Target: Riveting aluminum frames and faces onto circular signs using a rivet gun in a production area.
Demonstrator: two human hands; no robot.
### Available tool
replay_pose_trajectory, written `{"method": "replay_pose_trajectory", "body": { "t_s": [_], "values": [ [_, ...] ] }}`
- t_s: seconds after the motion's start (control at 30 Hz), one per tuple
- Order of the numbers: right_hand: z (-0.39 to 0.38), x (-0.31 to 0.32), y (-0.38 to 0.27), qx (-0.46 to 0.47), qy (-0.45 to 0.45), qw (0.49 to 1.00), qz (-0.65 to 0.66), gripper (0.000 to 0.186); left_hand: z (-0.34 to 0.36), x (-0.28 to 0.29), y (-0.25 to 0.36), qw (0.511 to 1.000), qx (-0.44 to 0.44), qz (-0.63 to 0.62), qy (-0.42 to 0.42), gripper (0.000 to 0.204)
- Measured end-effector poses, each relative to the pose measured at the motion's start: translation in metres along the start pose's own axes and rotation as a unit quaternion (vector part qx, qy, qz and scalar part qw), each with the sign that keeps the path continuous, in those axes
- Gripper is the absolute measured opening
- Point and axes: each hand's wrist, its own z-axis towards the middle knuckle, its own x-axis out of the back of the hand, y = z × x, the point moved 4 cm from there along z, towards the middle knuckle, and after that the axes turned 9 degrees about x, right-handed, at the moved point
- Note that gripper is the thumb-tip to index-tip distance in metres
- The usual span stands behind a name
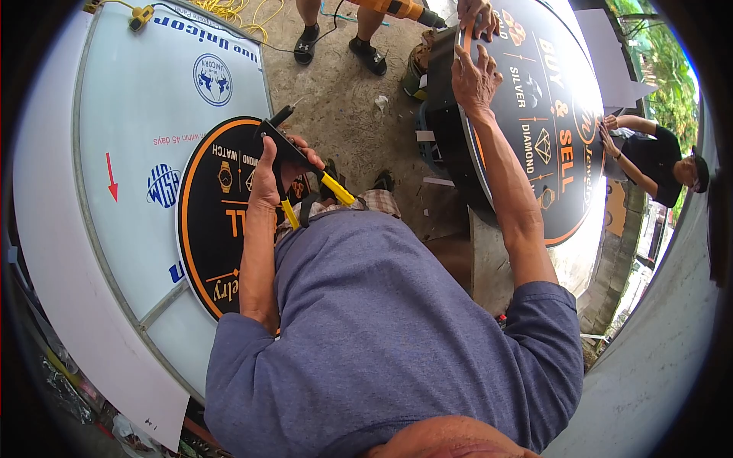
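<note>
My left hand (266, 179) is wrapped round a hand riveter (294, 149) with a black body and yellow-gripped handles; a thin pin sticks out of its tip. Behind it lies a round black sign (205, 200) with an orange ring. My right hand (475, 80) rests on the rim of a second round black sign (561, 99), fingers apart along its far edge. Just beyond, another person's hand (479, 17) touches the same rim. An orange power drill (401, 9) points at that edge from the far side.
A light-blue panel (130, 91) stretches along my left, with a yellow tape measure (140, 17) at its far end. Yellow cord (237, 14) lies on the concrete floor (336, 84). Someone in sandals (305, 44) stands ahead. At right, a person in a black shirt (649, 156) touches the second sign.
</note>
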Motion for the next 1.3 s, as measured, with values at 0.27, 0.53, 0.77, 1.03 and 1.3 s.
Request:
{"method": "replay_pose_trajectory", "body": {
  "t_s": [0.27, 0.53, 0.77, 1.03, 1.3],
  "values": [
    [0.0, 0.0, -0.001, 0.0, 0.0, 1.0, -0.003, 0.034, 0.003, 0.001, 0.0, 1.0, 0.002, 0.009, 0.011, 0.071],
    [0.0, 0.002, -0.001, -0.003, -0.001, 1.0, 0.001, 0.034, 0.003, 0.008, 0.003, 1.0, -0.009, 0.002, 0.026, 0.071],
    [-0.001, 0.0, 0.0, -0.004, 0.0, 1.0, -0.006, 0.035, -0.001, 0.012, 0.01, 0.998, -0.028, -0.008, 0.049, 0.073],
    [-0.001, 0.0, 0.0, -0.005, 0.007, 1.0, 0.004, 0.035, 0.0, 0.006, 0.009, 0.999, -0.034, -0.003, 0.042, 0.073],
    [-0.001, -0.001, 0.0, -0.009, 0.001, 1.0, 0.005, 0.035, 0.001, 0.011, 0.019, 0.997, -0.056, -0.012, 0.049, 0.071]
  ]
}}
